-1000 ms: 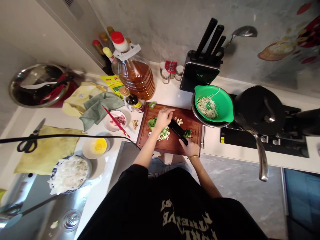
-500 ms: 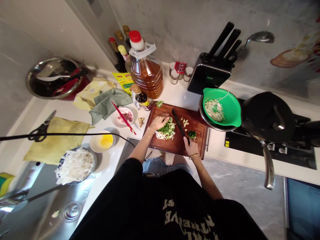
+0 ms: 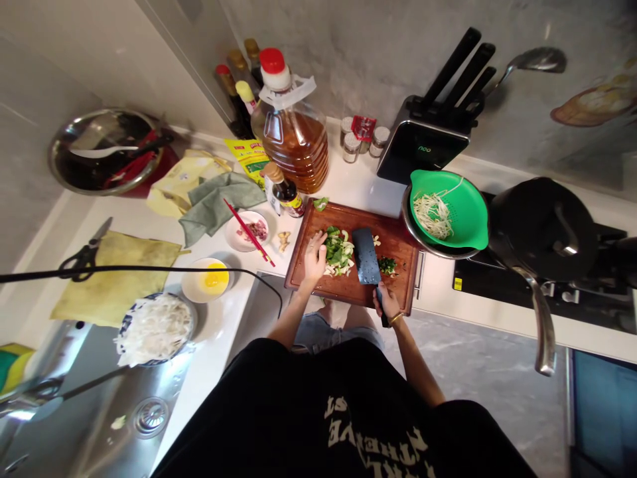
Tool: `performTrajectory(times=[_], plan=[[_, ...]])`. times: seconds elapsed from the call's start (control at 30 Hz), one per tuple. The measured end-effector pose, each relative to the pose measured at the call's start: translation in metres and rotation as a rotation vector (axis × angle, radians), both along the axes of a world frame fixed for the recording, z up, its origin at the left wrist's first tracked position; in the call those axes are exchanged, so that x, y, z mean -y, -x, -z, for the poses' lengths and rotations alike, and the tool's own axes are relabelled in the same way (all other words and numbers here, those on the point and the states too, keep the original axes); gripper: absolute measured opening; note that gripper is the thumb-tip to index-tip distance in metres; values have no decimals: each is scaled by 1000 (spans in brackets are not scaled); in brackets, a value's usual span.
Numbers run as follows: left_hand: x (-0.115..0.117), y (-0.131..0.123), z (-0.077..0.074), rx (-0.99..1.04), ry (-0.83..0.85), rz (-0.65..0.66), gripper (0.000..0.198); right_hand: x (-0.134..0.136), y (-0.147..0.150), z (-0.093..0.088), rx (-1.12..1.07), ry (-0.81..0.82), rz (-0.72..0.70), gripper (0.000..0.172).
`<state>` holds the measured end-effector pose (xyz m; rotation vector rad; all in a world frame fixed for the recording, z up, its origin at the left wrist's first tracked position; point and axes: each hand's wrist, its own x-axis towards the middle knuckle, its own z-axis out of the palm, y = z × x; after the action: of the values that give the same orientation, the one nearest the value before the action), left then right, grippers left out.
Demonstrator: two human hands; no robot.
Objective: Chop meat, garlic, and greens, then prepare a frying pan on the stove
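On the wooden cutting board (image 3: 331, 285) lies a pile of chopped leafy greens (image 3: 340, 251) with pale stem pieces. My left hand (image 3: 315, 256) rests along the pile's left side, fingers extended and touching its edge. My right hand (image 3: 387, 302) grips the handle of a cleaver (image 3: 367, 257). The broad dark blade is turned nearly flat, its face showing, just right of the greens. Beyond the blade are pale chopped bits (image 3: 377, 241), partly covered by it, and a small heap of finely cut dark green herbs (image 3: 387, 266).
A green colander (image 3: 470, 216) of bean sprouts sits in a metal bowl right of the board, before a lidded black pan (image 3: 540, 226). A knife block (image 3: 423, 143) and oil jug (image 3: 298, 149) stand behind. Left are an egg bowl (image 3: 192, 290), red chopsticks (image 3: 249, 232) and scissors (image 3: 82, 257).
The cleaver has turned from edge-on to showing its broad face, and my right hand has come nearer the board's front edge. My left hand has shifted from atop the greens to their left side.
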<state>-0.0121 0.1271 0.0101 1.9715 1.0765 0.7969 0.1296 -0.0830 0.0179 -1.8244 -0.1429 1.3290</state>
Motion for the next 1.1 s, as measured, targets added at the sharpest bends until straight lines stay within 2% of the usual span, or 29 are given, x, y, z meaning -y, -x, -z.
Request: performTrajectory(times=[0.17,0.3,0.43,0.67,0.77,0.87,1.0,1.1], plan=[[26,-18,8,68,23,-132,47,2,13,8,-42,-19,-2,54],[36,-26,6,35,13,-122,46,-1,37,7,-70,25,17,55],[41,-32,2,-36,-29,-104,50,-9,62,6,-134,-15,28,55],[40,-40,-9,-48,-69,-83,35,-18,72,6,-233,-69,23,51],[39,-44,-22,-37,-73,-98,32,-22,70,-4,-249,-104,6,52],[37,-51,-42,-18,-97,-104,30,-25,65,-22,-237,-123,2,52],[31,-77,-81,26,-179,-94,29,-32,44,-59,-217,-151,13,54],[26,-118,-116,68,-220,-56,28,-37,14,-93,-193,-220,75,53]])
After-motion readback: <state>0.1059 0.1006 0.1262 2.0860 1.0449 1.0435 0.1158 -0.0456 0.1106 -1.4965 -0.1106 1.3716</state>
